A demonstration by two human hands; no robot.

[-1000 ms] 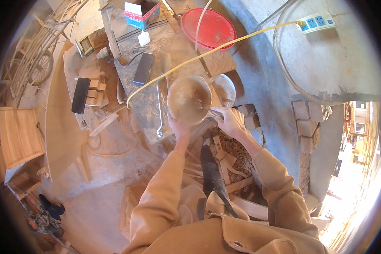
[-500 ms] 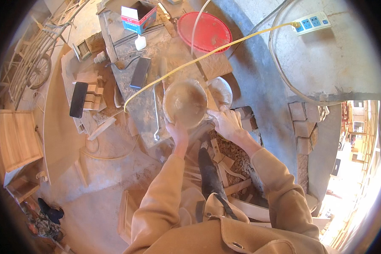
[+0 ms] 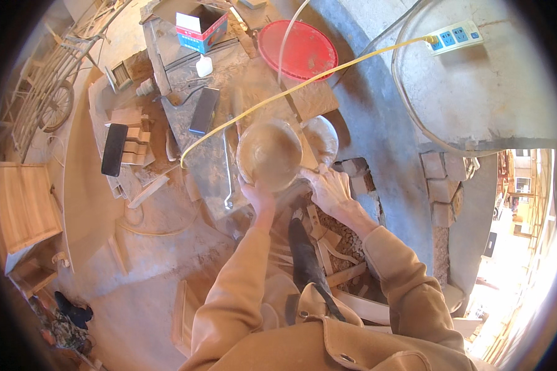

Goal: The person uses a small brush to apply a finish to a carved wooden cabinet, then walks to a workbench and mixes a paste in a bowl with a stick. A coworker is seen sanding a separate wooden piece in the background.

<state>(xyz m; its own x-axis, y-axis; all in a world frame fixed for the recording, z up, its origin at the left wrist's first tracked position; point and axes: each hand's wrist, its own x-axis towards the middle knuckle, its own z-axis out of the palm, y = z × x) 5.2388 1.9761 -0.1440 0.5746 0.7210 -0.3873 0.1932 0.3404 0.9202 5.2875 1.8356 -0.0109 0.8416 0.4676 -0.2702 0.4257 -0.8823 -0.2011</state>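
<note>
A round, dusty, tan disc-like thing [image 3: 270,154] is at the near edge of the workbench, its face blurred. Just right of it and partly behind sits a second round, whitish, shiny thing [image 3: 321,140]. My left hand [image 3: 261,203] is closed at the lower left rim of the tan disc, most of its fingers hidden. At the lower right rim, my right hand [image 3: 333,193] has its fingers bent and pressed together; whatever they grip is too small or hidden to make out. A long metal wrench [image 3: 228,164] lies left of the disc.
The dusty workbench [image 3: 195,164] carries a black phone-like slab [image 3: 204,111], a box [image 3: 200,31] and a red round lid [image 3: 298,49]. A yellow cable [image 3: 260,102] crosses above to a power strip [image 3: 454,37]. Wood offcuts [image 3: 328,241] lie below my hands.
My right hand has shifted slightly left and down, and its fingers lie a little differently at the rim. The left hand stays at the disc's lower left.
</note>
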